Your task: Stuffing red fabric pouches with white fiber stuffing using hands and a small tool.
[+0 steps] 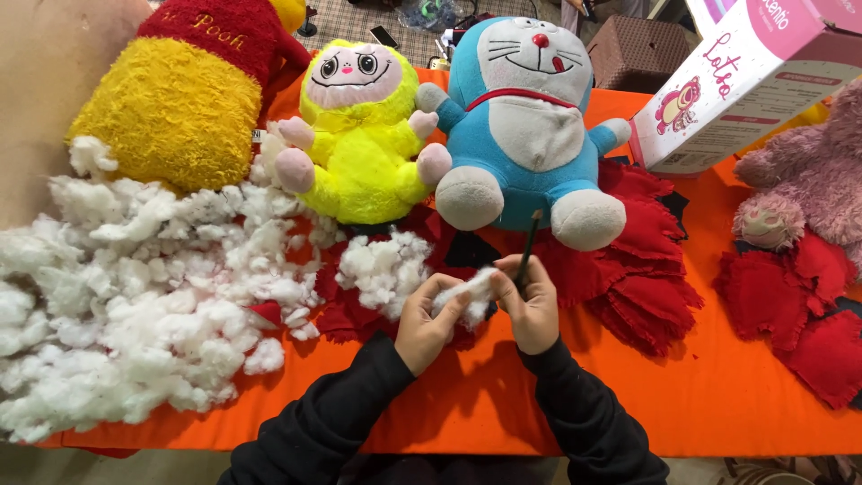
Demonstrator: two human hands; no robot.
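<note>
My left hand (426, 319) pinches a tuft of white stuffing (470, 289) above the orange table (700, 395). Close beside it, my right hand (532, 305) touches the same tuft and grips a thin dark stick (528, 249) that points up and away. Both sleeves are black. Red fabric pieces (628, 269) lie under and behind my hands, and a small heap of stuffing (386, 268) lies just left of them. Whether a fabric piece sits inside my hands is hidden.
A large pile of white stuffing (135, 296) covers the table's left. Behind stand a yellow-and-red plush (180, 99), a neon yellow plush (364, 135) and a blue cat plush (525, 126). A pink-and-white box (736, 81), a pink bear (808, 180) and more red pieces (808, 305) sit at right.
</note>
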